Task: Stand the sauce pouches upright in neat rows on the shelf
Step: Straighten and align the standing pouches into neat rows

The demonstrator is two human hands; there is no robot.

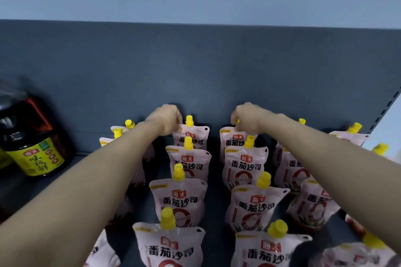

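My left hand (167, 119) pinches the top corner of the left rear pouch (193, 136), just beside its yellow cap (189, 120). My right hand (247, 118) curls over the top of the right rear pouch (235, 140), hiding most of that cap. I judge I hold them by the stiff top edge because it lets me set each one straight near the back panel (195, 60). In front of these two, the other pouches (178, 199) stand upright in files running toward me on the shelf (217, 212). There are more files at either side, partly behind my arms. Each pouch reads 海天 and 番茄沙司. Far left stands a dark bottle (32, 136); its yellow label reads 海天 味极鲜.
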